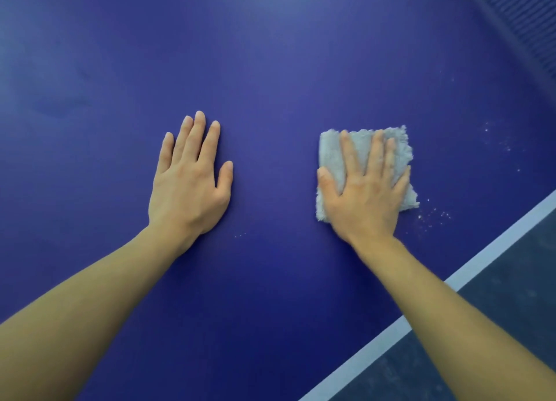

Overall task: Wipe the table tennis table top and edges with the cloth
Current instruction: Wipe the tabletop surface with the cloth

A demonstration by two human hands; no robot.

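Note:
The blue table tennis table top (270, 69) fills most of the view. A folded grey cloth (334, 150) with frayed edges lies flat on it at centre right. My right hand (365, 190) presses down on the cloth, palm flat, fingers spread across it. My left hand (189, 178) rests palm down on the bare blue surface to the left of the cloth, holding nothing. A white edge line (481, 256) runs diagonally along the table's border at the lower right.
Small white specks of dust (433, 215) dot the surface just right of the cloth and further up. Beyond the white line lies dark grey floor (511, 310). The net (523, 18) crosses the top right corner.

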